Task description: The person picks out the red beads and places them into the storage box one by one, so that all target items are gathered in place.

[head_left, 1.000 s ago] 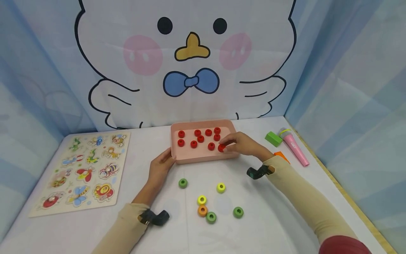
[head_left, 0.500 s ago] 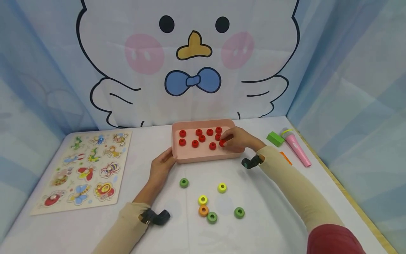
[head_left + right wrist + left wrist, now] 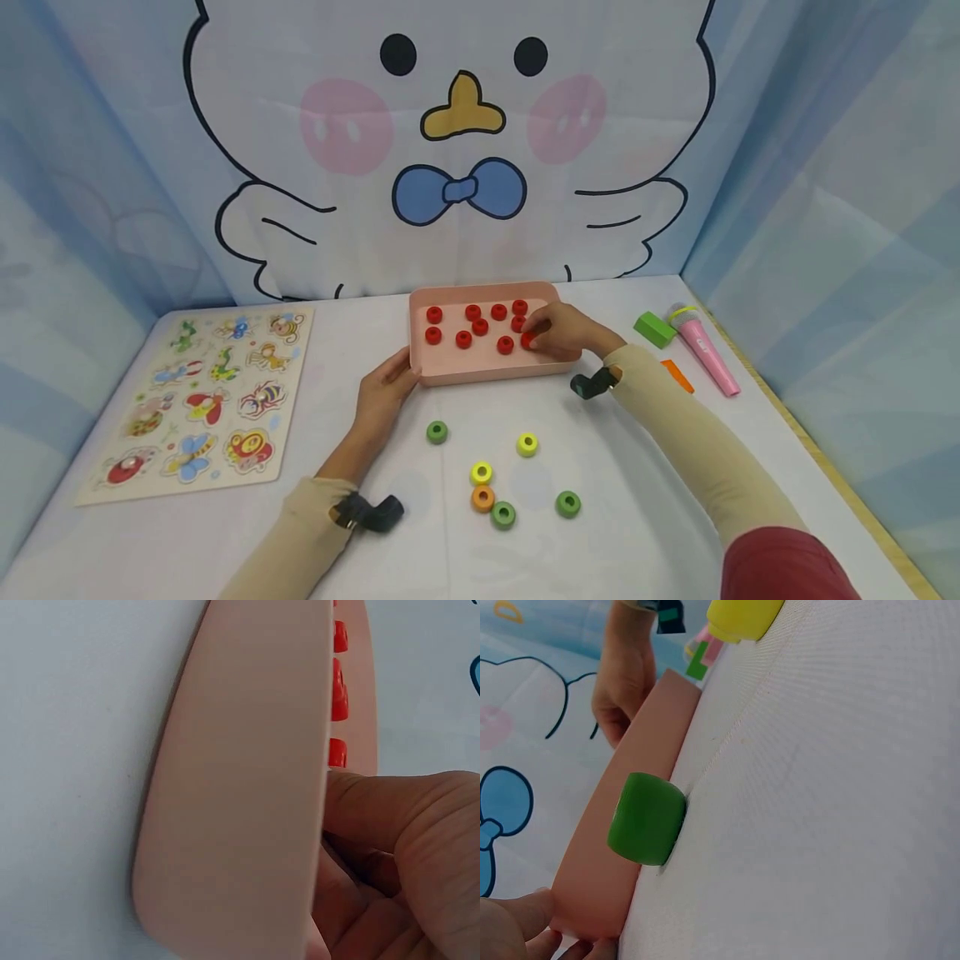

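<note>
A shallow pink tray stands at the back of the table with several red beads spread over its floor. My left hand holds the tray by its front left corner; in the left wrist view the thumb lies at the rim and the fingertips are on the wall below. Over the tray's right end, my right hand pinches one red bead, partly covered by the fingers. The right wrist view has the tray's outer wall in front, which hides the fingertips.
Before the tray lie loose beads: green, yellow and orange, among others. An insect puzzle board lies at left. At right are a green block, an orange piece and a pink toy microphone.
My right hand has shifted slightly back and left inside the tray with the red bead, then stayed about there. The left hand keeps its hold on the tray corner.
</note>
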A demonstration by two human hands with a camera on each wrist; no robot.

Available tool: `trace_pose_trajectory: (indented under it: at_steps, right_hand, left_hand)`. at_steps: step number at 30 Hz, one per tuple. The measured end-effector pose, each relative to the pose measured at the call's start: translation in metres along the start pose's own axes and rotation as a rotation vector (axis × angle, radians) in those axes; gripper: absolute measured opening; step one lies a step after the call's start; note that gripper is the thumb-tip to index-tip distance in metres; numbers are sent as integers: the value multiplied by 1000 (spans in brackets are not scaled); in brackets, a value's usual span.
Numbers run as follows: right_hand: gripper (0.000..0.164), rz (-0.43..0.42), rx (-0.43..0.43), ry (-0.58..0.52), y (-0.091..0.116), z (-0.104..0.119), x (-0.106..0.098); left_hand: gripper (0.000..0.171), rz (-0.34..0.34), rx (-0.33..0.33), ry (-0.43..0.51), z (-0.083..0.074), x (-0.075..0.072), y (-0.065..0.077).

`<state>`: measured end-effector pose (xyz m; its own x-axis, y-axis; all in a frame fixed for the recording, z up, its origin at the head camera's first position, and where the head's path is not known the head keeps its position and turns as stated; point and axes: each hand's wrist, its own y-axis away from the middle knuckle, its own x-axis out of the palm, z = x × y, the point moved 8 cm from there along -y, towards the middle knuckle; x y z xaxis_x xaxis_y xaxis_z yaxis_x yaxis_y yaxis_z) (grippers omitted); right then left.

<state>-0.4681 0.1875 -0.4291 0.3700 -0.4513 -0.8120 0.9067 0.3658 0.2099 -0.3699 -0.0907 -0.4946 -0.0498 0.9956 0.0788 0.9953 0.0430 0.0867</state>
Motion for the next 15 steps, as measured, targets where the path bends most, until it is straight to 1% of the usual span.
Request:
trace_pose_trajectory:
  at_steps: [6,11,15]
  right_hand:
    - [30,-8,34,-21,2,-5,2]
    - [31,-14,42,-22,3,-6,4]
    - [31,-46,44,-29,7,-7,2]
  left_hand:
    - [54,-4,-1,30,0,-2,0]
    - [54,-1,-5,13,0,-2,0]
    - [54,2,-3,1,0,0,0]
